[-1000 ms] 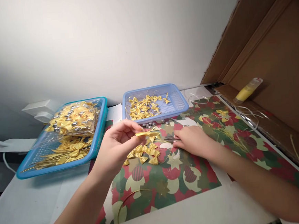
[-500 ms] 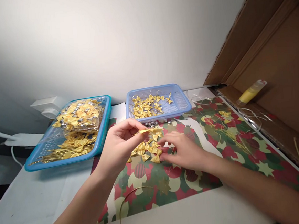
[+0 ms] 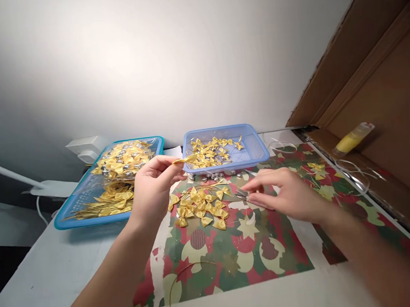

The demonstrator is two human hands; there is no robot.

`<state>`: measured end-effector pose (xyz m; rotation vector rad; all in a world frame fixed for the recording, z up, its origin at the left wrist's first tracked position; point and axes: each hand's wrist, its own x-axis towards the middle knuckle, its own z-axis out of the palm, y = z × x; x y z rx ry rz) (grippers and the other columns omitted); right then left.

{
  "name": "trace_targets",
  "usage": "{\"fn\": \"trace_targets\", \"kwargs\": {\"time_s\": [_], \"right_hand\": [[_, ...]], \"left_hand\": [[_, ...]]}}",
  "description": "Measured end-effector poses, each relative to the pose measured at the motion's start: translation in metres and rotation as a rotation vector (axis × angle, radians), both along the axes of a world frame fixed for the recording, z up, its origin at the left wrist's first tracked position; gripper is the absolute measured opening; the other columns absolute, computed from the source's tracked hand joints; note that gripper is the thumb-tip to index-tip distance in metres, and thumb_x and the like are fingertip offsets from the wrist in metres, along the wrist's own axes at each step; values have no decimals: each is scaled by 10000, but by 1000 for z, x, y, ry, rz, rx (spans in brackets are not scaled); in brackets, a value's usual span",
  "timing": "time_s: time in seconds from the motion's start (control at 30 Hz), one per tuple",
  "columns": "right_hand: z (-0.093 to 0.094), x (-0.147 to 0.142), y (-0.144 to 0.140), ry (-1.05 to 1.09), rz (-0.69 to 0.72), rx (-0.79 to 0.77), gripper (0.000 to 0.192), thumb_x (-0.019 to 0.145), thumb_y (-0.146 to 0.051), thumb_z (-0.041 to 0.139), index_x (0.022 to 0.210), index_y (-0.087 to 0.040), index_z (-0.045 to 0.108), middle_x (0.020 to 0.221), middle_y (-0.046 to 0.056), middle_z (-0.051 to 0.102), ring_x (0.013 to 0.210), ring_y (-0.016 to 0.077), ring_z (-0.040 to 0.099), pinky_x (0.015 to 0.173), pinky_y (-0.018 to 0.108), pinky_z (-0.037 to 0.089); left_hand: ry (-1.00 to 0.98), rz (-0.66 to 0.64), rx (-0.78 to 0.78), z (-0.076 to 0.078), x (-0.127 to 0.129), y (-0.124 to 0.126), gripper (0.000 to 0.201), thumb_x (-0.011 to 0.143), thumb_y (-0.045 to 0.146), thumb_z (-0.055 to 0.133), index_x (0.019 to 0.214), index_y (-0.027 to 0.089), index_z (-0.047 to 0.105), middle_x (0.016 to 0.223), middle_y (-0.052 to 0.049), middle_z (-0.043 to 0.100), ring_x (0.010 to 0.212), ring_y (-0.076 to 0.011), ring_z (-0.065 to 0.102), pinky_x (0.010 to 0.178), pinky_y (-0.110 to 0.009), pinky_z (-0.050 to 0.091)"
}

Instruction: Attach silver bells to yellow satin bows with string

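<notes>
Small glossy yellow satin bow [image 3: 187, 159], pinched in left hand [image 3: 154, 188], right hand [image 3: 286, 192] fingers spread, empty

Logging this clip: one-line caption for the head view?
Left hand pinches a yellow bow; right hand reaches by the bow pile.

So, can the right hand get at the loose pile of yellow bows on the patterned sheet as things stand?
Probably yes: the right hand hovers open just beside the pile of bows, nothing lies between them, and the left hand, pinching one bow, is raised clear.
</notes>
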<state>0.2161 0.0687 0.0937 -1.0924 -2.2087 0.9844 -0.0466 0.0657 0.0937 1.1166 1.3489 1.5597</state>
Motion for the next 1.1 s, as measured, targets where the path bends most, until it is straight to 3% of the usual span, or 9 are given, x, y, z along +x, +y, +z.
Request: {"fn": "trace_targets", "kwargs": {"time_s": [0.07,0.13,0.27,0.37,0.47,0.67,1.1], "right_hand": [[12,14,-4,23,63,-85,327,850,-238,635,1177,-240,647,777,17,706,729,148,641,683,278,488],[20,25,-7,69,174,-156,440,823,-203,674,1252,-254,586,737,-5,698,699,136,644,669,263,492],[28,38,-9,246,368,-214,182,784,-121,709,926,-235,709,694,1,703,640,112,616,569,225,444],[28,41,-7,419,465,-252,159,768,-131,735,860,-260,744,657,2,720,599,99,600,604,249,431],[25,44,-7,525,508,-346,135,775,-216,752,879,-301,771,582,3,710,535,87,590,630,271,416],[22,44,-10,620,634,-397,108,823,-352,685,821,-301,780,469,33,668,397,74,588,495,276,361],[24,57,-2,512,675,-457,129,790,-364,739,894,-290,757,474,26,673,432,79,578,556,249,385]], "left_hand": [[-3,50,16,-3,-3,3,95,676,210,723,696,173,637,593,32,572,461,-59,467,440,-182,413],[5,73,18,-6,-4,5,112,671,223,736,701,169,644,571,39,545,434,-46,402,399,-172,344],[11,54,-12,-9,0,4,155,667,269,754,686,163,643,569,35,540,457,-45,386,412,-164,322],[-1,39,-28,-8,4,3,172,653,275,757,665,158,632,597,27,561,467,-42,379,422,-164,315],[17,19,-33,-7,6,1,170,643,274,757,666,158,636,586,30,550,462,-43,371,418,-169,295],[74,31,-29,-8,9,1,157,651,284,732,711,153,669,575,26,549,461,-54,381,427,-189,299],[85,66,-116,-12,4,5,166,643,306,727,724,167,682,589,36,529,471,-54,365,436,-186,311]]}}
